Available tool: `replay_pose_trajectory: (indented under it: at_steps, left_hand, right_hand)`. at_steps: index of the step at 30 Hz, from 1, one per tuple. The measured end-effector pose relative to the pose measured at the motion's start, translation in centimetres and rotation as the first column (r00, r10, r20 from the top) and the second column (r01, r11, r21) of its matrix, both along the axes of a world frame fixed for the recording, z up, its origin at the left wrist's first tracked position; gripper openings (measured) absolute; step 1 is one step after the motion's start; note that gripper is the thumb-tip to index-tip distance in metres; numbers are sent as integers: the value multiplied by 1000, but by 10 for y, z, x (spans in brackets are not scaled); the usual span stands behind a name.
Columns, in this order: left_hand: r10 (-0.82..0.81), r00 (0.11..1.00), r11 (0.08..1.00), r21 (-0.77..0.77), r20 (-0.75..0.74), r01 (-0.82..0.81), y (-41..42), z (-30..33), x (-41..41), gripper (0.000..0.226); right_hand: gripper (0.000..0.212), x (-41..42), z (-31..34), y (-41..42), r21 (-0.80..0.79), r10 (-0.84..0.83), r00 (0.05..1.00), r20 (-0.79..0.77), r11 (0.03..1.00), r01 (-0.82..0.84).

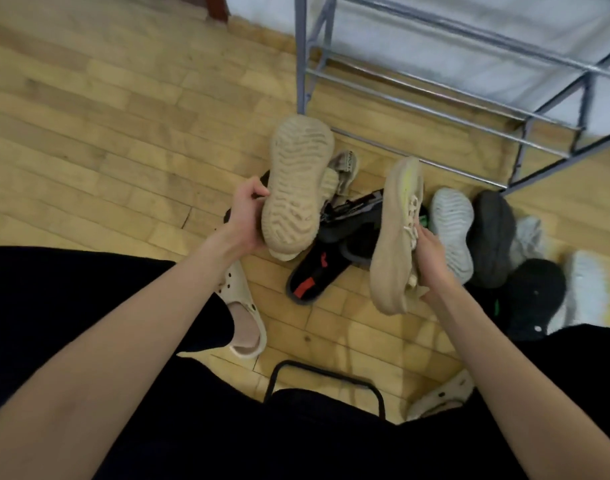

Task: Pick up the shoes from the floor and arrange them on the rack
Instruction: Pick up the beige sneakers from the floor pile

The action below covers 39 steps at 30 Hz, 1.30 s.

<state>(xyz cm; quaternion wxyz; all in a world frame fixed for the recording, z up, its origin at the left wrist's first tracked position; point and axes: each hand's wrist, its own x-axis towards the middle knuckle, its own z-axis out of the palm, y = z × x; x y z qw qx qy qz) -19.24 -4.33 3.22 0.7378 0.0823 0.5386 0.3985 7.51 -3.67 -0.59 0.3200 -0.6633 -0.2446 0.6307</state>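
The left hand [243, 216] grips a beige knit sneaker [296, 188] sole-up; the right hand [429, 251] grips its beige mate [393, 237] on edge. Both hang over the heap of dark shoes [348, 237], just before the grey metal rack [435, 98].

Two beige knit sneakers off the floor: one [296, 188] turned over, ridged tan sole up, toe toward the grey metal tube rack [435, 109]; the other [395, 237] on its side, laces and a yellow-green streak showing. Below them, a loose pile on the wooden floor: black slipper with red marks [314, 275], pale grey upturned sole [452, 230], dark grey upturned sole [493, 237], black shoe [535, 292]. Rack bars bare, standing just beyond the pile.
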Motion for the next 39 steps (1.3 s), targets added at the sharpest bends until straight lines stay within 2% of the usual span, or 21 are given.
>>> replay_pose_trajectory:
  at_steps: [2,5,7,9,11,13,14,17,24,28,31,35,36,38,39]
  left_hand:
    - [-10,999,999,34,-34,11,-3,4,15,68]
    - [-54,997,990,125,-63,62,-5,6,34,86]
    - [-90,994,983,153,-56,98,-4,11,50,74]
    - [-119,992,979,164,-34,123,-2,18,66,59]
    - [-141,987,977,148,-78,152,-1,19,77,67]
    - [-209,973,965,137,-101,222,-1,15,86,78]
    - [-232,967,962,123,-106,245,-1,14,91,79]
    - [-276,956,953,98,-101,286,-5,14,110,65]
    - [-415,895,904,41,-161,426,-6,21,142,32]
    - [-439,881,891,45,-180,453,-3,14,149,40]
    - [-438,874,887,55,-211,458,-1,11,153,31]
    - [-500,825,852,21,-263,523,3,3,153,46]
    - [-524,800,835,6,-292,550,4,3,153,42]
    - [-511,751,828,-4,-418,561,7,0,155,20]
    - [-490,710,828,-14,-505,561,10,-3,156,21]
  right_hand:
    - [35,13,2,-6,-66,-76,978,-196,996,64]
    - [27,30,5,-16,-175,-224,857,-465,972,159]
    - [20,39,6,-24,-179,-253,747,-615,967,181]
    - [22,48,6,-33,-144,-220,646,-731,975,170]
    - [15,58,3,-41,-115,-182,583,-792,982,150]
    - [29,67,-1,-48,-148,-219,551,-805,974,171]
    - [29,72,1,-50,-146,-221,540,-812,973,180]
    - [15,81,6,-53,-66,-159,528,-834,979,191]
    - [22,99,5,-60,-15,-101,463,-880,982,187]
    - [27,106,0,-65,-18,-143,553,-821,974,225]
    - [16,109,0,-58,-28,-208,600,-772,955,295]
    - [40,114,3,-50,-10,-328,701,-633,909,416]
    - [40,115,7,-49,18,-329,736,-592,907,420]
    - [20,116,16,-46,83,-301,826,-477,920,383]
    - [17,118,21,-44,113,-278,887,-370,934,340]
